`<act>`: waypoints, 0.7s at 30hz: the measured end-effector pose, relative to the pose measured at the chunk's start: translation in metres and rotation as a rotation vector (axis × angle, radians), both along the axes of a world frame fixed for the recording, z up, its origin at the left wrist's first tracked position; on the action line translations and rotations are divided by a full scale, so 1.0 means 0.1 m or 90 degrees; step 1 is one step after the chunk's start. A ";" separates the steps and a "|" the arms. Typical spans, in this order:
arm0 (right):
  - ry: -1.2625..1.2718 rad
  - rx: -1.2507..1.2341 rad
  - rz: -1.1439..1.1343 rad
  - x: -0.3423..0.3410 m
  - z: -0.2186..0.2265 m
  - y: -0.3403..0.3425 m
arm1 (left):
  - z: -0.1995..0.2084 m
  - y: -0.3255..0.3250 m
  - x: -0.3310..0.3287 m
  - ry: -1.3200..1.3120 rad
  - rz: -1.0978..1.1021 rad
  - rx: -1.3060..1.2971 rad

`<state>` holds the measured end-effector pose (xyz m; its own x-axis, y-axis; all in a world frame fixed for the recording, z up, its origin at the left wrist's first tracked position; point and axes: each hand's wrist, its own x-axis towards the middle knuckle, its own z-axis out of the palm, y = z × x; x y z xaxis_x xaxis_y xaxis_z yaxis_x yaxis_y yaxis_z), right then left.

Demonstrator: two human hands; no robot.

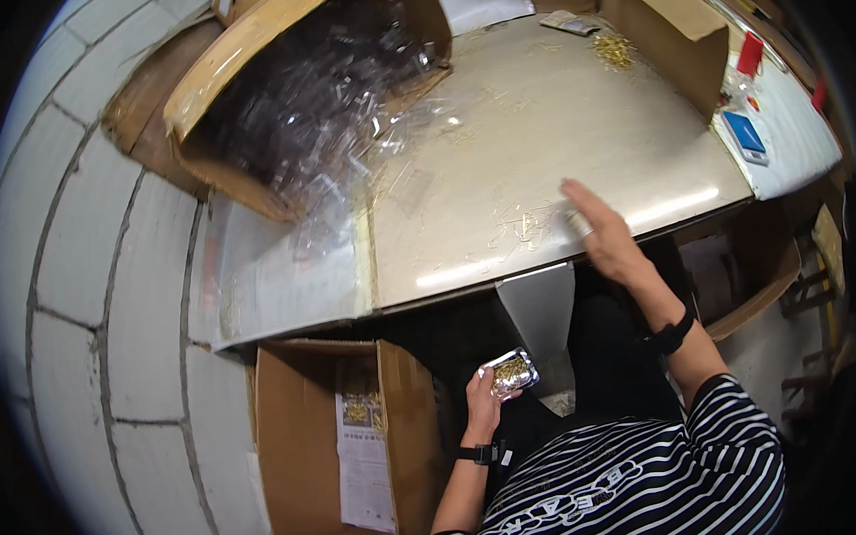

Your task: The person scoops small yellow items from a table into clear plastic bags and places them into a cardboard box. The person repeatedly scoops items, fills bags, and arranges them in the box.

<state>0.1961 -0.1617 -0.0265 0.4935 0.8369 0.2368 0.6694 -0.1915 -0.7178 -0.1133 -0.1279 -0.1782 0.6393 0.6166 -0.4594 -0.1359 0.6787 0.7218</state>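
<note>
My left hand (pixel 485 402) is closed around a small clear plastic box (pixel 511 372) filled with small gold-coloured metal pieces, held low in front of the table. The pieces look like pins or clips, too small to tell which. Over the table's front edge, my right hand (pixel 608 231) is stretched out with its fingers extended and nothing seen in its grasp. Something pale shows beside its fingers. Just left of it, thin gold-coloured wire pieces (pixel 528 228) lie scattered on the beige tabletop (pixel 537 141).
A large cardboard carton (pixel 196 106) lies on its side at the back left, spilling clear plastic boxes (pixel 328 111). Far right are a gold pile (pixel 613 51), a cardboard flap (pixel 670 47) and a blue device (pixel 744 134). Below the table stands an open cardboard box (pixel 410 438).
</note>
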 end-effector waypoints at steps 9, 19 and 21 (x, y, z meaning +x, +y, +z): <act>-0.250 -0.135 0.117 -0.38 -0.13 0.83 | -0.10 -0.07 0.32 0.002 -0.084 -0.028; -0.267 0.032 0.155 -0.92 -0.22 0.03 | -0.26 -0.09 0.80 -0.049 -0.102 -0.081; -0.246 0.017 0.177 -0.96 -0.13 -0.29 | -0.41 -0.14 0.80 -0.075 -0.057 -0.096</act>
<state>0.1001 -0.1908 -0.0393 0.1235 0.9160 0.3818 0.9119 0.0470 -0.4077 -0.0330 -0.1419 -0.2191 0.7434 0.4844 -0.4612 -0.1475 0.7914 0.5933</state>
